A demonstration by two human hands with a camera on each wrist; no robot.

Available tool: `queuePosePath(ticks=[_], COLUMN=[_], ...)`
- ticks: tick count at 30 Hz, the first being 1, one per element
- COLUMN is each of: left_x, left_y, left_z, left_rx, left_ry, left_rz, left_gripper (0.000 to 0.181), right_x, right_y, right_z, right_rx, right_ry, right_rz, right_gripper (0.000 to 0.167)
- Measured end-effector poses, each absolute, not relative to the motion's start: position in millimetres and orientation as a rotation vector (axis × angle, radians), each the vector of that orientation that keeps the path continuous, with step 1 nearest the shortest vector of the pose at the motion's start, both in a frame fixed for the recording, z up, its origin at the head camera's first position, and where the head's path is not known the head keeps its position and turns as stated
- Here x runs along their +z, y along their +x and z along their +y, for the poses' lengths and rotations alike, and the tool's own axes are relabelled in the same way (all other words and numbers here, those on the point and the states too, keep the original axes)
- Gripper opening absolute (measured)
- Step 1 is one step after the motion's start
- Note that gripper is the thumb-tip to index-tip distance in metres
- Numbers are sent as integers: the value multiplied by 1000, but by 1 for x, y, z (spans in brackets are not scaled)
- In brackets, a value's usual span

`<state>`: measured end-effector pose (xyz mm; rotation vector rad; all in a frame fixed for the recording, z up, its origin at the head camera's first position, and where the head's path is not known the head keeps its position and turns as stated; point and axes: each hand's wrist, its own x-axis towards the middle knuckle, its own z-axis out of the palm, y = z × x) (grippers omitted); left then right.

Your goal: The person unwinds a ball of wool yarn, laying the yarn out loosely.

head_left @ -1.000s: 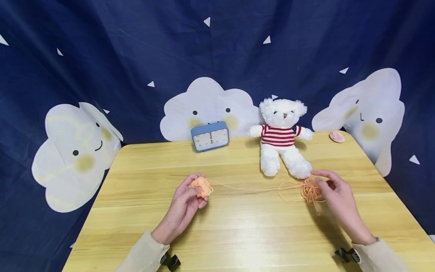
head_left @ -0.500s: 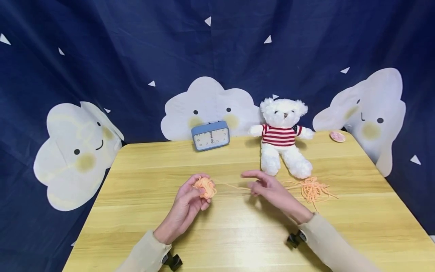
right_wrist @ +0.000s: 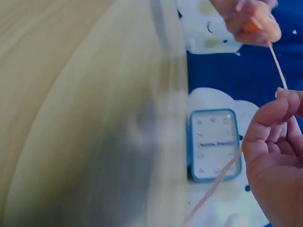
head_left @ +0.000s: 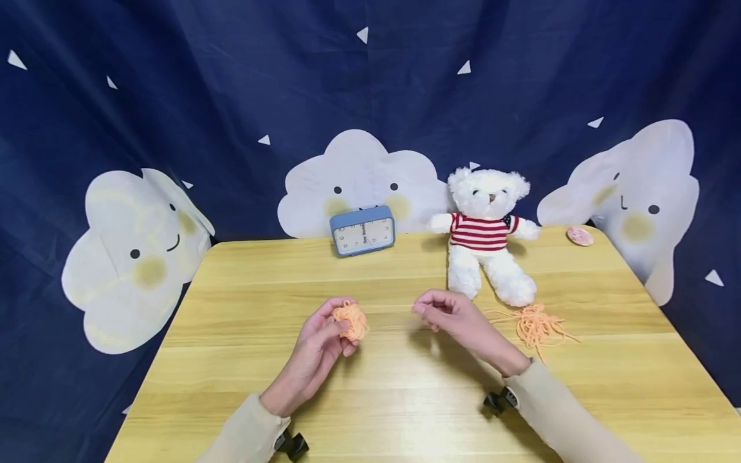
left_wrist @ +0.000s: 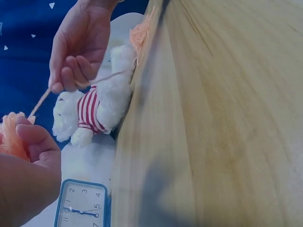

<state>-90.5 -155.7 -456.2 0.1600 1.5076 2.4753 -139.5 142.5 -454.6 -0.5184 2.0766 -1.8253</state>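
Observation:
My left hand (head_left: 318, 350) grips a small ball of peach yarn (head_left: 351, 320) above the table's middle. To its right, my right hand (head_left: 457, 321) pinches the yarn strand (right_wrist: 277, 66) between thumb and fingertips. In the right wrist view the strand runs from the ball to those fingertips, and a further length trails down past the hand. A loose tangle of the same yarn (head_left: 538, 325) lies on the table at the right, below the teddy bear's foot. In the left wrist view a strand (left_wrist: 111, 75) links the right hand to that tangle.
A white teddy bear (head_left: 489, 231) in a red-striped shirt sits at the back of the wooden table (head_left: 260, 270). Left of it stands a blue clock (head_left: 363, 233). A round pink disc (head_left: 579, 236) lies near the back right corner. Behind hangs a dark blue curtain (head_left: 231, 77) with clouds.
My right hand has moved left from the tangle toward the ball, and its fingers have closed on the strand. My left hand has stayed nearly in place with the ball.

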Motion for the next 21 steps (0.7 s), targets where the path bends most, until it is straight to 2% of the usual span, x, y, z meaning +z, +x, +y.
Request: queuePosePath(ticks=[8,21], left_x=[-458,-459], left_y=[-90,-92], left_z=[-155,-153], left_rx=[2482,2574], left_ry=[6,-59], left_rz=[1564,1515], left_gripper=[39,34], right_x=[-442,-427], right_y=[-127,-113], right_z=[165,192], right_rx=[-1985,-2230], right_ry=[-438,-366], right_rz=[2174,2237], right_gripper=[24,18])
